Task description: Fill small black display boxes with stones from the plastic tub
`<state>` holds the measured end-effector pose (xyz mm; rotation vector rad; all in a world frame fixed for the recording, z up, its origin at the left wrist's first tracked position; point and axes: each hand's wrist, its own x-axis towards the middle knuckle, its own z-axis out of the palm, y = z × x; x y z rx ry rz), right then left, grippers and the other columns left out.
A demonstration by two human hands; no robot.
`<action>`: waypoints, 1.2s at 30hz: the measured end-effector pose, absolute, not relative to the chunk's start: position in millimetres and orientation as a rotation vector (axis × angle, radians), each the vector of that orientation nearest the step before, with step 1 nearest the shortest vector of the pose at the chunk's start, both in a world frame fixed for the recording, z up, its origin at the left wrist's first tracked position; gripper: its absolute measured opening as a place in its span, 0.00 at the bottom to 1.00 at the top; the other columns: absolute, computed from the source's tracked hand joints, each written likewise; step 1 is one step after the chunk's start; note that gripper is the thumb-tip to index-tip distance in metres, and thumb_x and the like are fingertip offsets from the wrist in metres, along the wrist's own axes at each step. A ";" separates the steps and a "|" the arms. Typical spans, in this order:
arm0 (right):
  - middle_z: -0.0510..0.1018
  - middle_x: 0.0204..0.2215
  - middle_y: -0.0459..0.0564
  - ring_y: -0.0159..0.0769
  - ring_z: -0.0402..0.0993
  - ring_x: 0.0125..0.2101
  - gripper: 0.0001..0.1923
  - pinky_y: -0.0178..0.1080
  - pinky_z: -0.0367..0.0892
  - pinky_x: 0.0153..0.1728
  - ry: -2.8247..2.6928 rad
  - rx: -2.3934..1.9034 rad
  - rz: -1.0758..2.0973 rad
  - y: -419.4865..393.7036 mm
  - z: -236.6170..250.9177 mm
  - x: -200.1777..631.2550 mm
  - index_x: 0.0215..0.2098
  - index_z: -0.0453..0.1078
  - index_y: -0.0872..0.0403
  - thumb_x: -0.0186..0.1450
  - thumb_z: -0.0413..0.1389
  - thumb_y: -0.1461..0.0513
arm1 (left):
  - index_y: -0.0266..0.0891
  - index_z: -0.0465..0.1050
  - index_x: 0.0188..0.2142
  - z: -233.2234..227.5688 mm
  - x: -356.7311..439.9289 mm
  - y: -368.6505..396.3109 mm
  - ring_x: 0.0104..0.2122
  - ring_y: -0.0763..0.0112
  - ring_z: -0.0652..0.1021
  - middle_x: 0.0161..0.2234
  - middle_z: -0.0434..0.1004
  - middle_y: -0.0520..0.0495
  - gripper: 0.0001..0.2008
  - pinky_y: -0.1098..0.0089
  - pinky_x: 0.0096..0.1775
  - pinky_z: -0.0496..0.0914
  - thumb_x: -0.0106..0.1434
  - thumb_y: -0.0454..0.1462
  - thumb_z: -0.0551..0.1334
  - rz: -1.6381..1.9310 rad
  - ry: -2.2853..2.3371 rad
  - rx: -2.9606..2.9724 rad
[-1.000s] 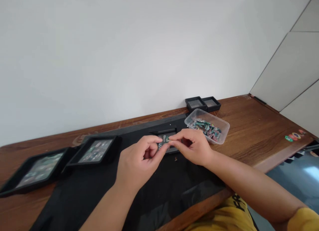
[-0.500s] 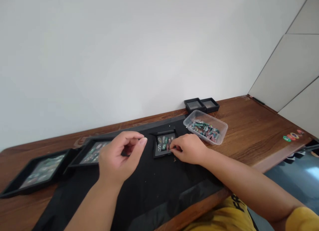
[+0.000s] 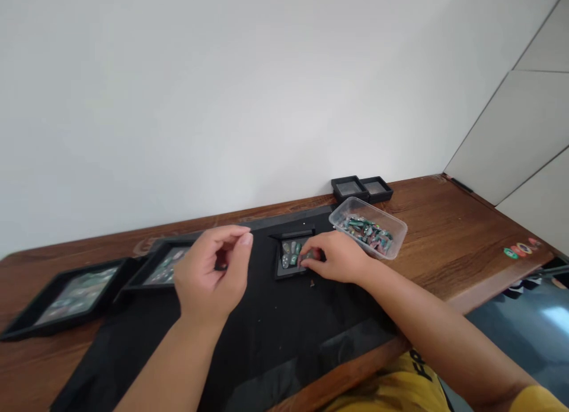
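Observation:
My right hand (image 3: 335,255) reaches into a small black display box (image 3: 290,274). Its thumb and fingers pinch a pinkish press-on nail at the box's clear sheet, partly hidden by the fingertips. Several decorated press-on nails (image 3: 288,249), green, grey and clear, lie in rows in that box; my fingers cover the right side. Raised to the left, my left hand (image 3: 211,267) is curled, thumb and forefinger tips close together. Anything between them is too small or hidden to make out. A clear plastic tub (image 3: 400,243) full of loose press-on nails (image 3: 367,228) stands right of the box.
Two larger black boxes filled with nails, an outer one (image 3: 26,326) and an inner one (image 3: 128,287), rest at left. Small black boxes (image 3: 362,187) are stacked by the wall. A black mat (image 3: 267,335) covers part of the wooden table (image 3: 448,234); stickers (image 3: 518,250) mark its right end.
My right hand has shifted slightly left over the small box, now covering more of its nails. My left hand has drawn a little left, still curled.

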<state>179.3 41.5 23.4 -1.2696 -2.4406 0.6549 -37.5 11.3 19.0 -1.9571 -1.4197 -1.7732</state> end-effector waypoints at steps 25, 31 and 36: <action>0.84 0.33 0.48 0.39 0.79 0.36 0.12 0.38 0.65 0.37 -2.486 -1.583 0.605 36.9 22.8 176.3 0.47 0.81 0.50 0.68 0.60 0.57 | 0.41 0.77 0.35 17.9 -36.0 12.5 0.23 0.75 0.70 0.26 0.73 0.55 0.04 0.71 0.25 0.64 0.63 0.39 0.65 -1.743 -1.721 -1.992; 0.83 0.32 0.47 0.37 0.79 0.35 0.11 0.36 0.63 0.35 -2.475 -1.572 0.618 35.0 22.0 175.1 0.46 0.81 0.48 0.68 0.59 0.58 | 0.43 0.76 0.35 18.6 -37.1 12.3 0.23 0.73 0.69 0.25 0.71 0.54 0.04 0.70 0.25 0.64 0.65 0.40 0.63 -1.736 -1.741 -2.023; 0.84 0.31 0.47 0.37 0.78 0.34 0.13 0.36 0.62 0.34 -2.438 -1.576 0.584 34.3 23.6 177.3 0.49 0.81 0.50 0.68 0.58 0.60 | 0.43 0.76 0.35 17.3 -37.5 15.3 0.23 0.73 0.69 0.25 0.72 0.54 0.05 0.71 0.25 0.64 0.64 0.41 0.63 -1.743 -1.761 -1.990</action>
